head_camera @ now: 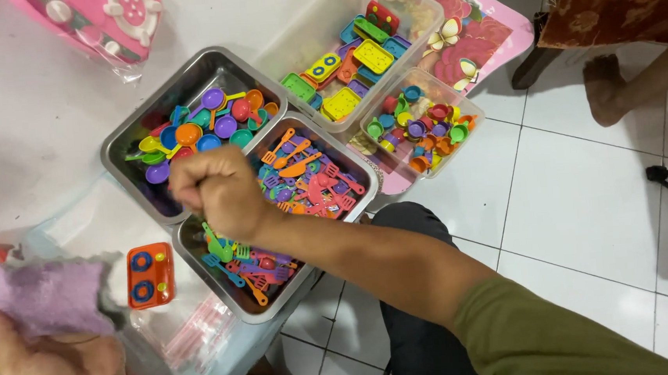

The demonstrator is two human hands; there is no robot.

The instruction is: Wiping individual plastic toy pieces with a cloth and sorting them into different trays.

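We hold a purple cloth (pixel 48 296) in our left hand (pixel 57 367), low at the left edge of the view, beside the orange toy stove (pixel 150 275) that lies on a clear bag. The cloth looks soft and limp, light enough to pinch anywhere; it will fold and droop, so a bunched grip at 1 edge suits it, as the left hand has it now, fingers closed around its lower part.

Our right hand (pixel 217 189) is clenched into a loose fist over the near metal tray (pixel 366 195), which is full of small plastic toy utensils (pixel 302 183). We cannot tell whether the fist holds a piece. Those pieces look stiff, light and slick, best taken by their handles.

A 2nd metal tray (pixel 123 139) of toy spoons and bowls sits just behind, touching the 1st. Beyond are 2 clear tubs of more toy pieces.
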